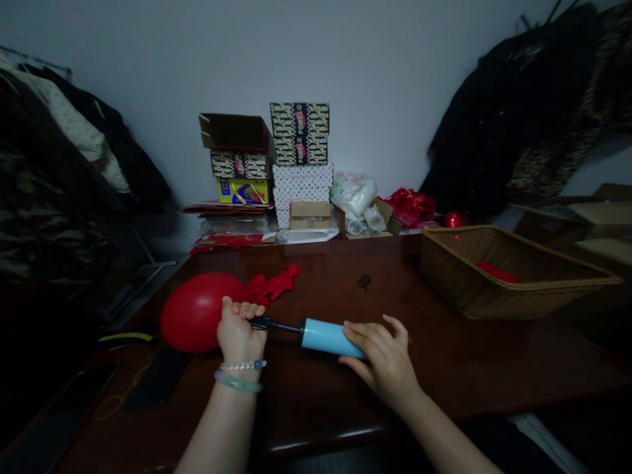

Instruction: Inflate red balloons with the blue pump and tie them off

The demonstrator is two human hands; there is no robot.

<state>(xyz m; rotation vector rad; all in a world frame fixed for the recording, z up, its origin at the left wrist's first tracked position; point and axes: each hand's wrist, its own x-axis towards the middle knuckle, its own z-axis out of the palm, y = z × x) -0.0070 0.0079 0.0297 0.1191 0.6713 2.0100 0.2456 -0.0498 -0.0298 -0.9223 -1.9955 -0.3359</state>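
A red balloon [195,313], swollen with air, sits at the left end of a balloon pump [328,337] with a light blue barrel and a black nozzle end. My left hand [241,329] is closed around the black end, right where the balloon meets it; the balloon's neck is hidden by the fingers. Around the blue barrel's right part lies my right hand [385,359], thumb below and fingers over the top. A thin black rod shows between the black end and the barrel. Several flat red balloons [271,288] lie on the table just behind my left hand.
On the dark wooden table [316,401], a wicker basket [494,289] with something red inside stands at the right. A small black coil [364,282] lies mid-table. Stacked boxes [301,191] and plastic bags [355,194] line the back wall. A dark phone-like slab [155,378] lies at left.
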